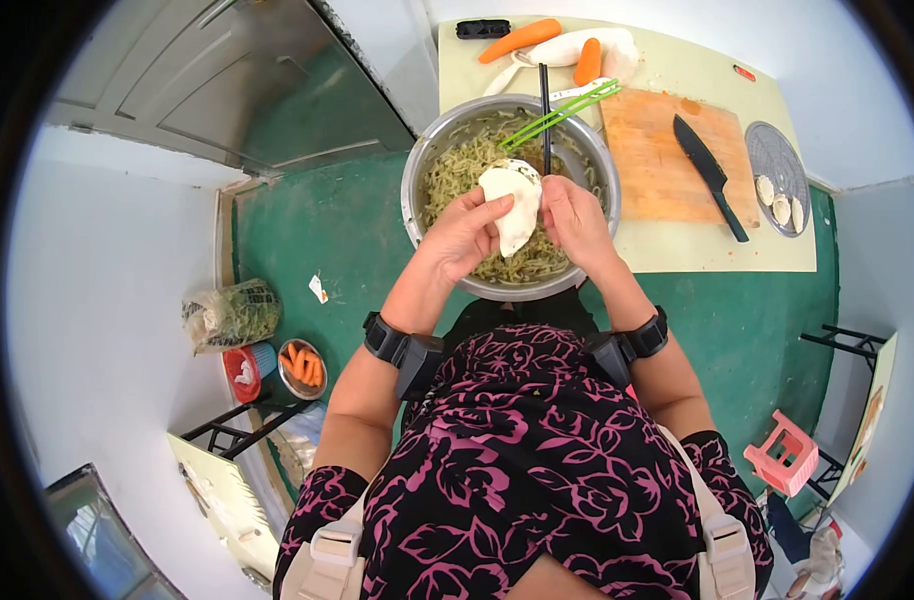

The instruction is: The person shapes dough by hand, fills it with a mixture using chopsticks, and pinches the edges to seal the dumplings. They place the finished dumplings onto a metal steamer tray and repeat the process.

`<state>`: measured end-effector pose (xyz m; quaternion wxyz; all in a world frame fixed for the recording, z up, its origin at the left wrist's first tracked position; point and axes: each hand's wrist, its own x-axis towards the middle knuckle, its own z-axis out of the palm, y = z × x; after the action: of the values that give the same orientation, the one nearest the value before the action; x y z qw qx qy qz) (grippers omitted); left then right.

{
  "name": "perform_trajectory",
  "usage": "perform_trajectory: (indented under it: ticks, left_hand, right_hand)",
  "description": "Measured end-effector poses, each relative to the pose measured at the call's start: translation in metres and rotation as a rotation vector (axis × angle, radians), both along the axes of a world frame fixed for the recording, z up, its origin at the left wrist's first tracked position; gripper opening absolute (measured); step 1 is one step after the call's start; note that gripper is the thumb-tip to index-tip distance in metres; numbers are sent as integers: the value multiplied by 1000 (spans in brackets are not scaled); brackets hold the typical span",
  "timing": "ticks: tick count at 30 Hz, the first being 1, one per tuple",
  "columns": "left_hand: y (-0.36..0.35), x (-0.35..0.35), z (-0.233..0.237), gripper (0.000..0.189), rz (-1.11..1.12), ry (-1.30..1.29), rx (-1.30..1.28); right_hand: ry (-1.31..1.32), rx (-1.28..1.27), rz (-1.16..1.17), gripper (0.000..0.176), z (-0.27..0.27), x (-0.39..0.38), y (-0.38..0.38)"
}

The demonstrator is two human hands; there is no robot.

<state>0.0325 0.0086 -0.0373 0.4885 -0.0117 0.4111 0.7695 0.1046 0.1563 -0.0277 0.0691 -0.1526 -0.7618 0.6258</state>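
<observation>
A white half-moon dumpling (514, 212) is held over a large metal bowl (410, 190). My left hand (461, 236) grips its left side, with the thumb lying across the dough. My right hand (574, 218) has its fingers closed at the dumpling's right edge. Some filling shows at the dumpling's top, where the edge looks open. Shredded greenish filling (455, 168) lies in the bowl beneath both hands. Green chopsticks (562, 115) and a dark stick-like utensil (545, 105) lean in the bowl, their lower ends in or near the filling.
Right of the bowl, a wooden cutting board (649, 150) carries a black knife (702, 160). Several finished dumplings sit on a round grey tray (774, 155). Carrots (520, 40) and a white radish (567, 48) lie behind the bowl. A pink stool (780, 452) stands at the lower right.
</observation>
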Motion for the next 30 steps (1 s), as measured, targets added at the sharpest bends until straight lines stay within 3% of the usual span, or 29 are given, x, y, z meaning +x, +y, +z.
perform_trajectory:
  ticks: [3, 6, 10, 13, 16, 19, 22, 25, 30]
  left_hand:
    - [2, 0, -3, 28, 87, -59, 23]
    - [4, 1, -4, 27, 100, -56, 45]
    - [5, 1, 0, 26, 77, -77, 48]
    - [6, 1, -3, 26, 87, -50, 34]
    - [5, -1, -3, 26, 104, -79, 60]
    - [4, -2, -9, 27, 125, -99, 59]
    - [3, -4, -13, 27, 114, -99, 63]
    - [2, -4, -8, 28, 124, -113, 96]
    - [7, -3, -6, 24, 248, -137, 99]
  right_hand:
    - [-3, 221, 60, 38, -1, 1, -2]
    - [63, 289, 85, 37, -13, -3, -6]
    - [37, -34, -26, 37, -13, -4, -6]
    - [-231, -247, 38, 39, -1, -3, 5]
    - [-29, 55, -44, 42, -15, -2, 4]
    - [-22, 12, 104, 44, -15, 1, -5]
    - [53, 109, 62, 45, -20, -6, -8]
    - [-59, -222, 67, 45, -13, -5, -7]
    - [-236, -213, 71, 41, -5, 1, -2]
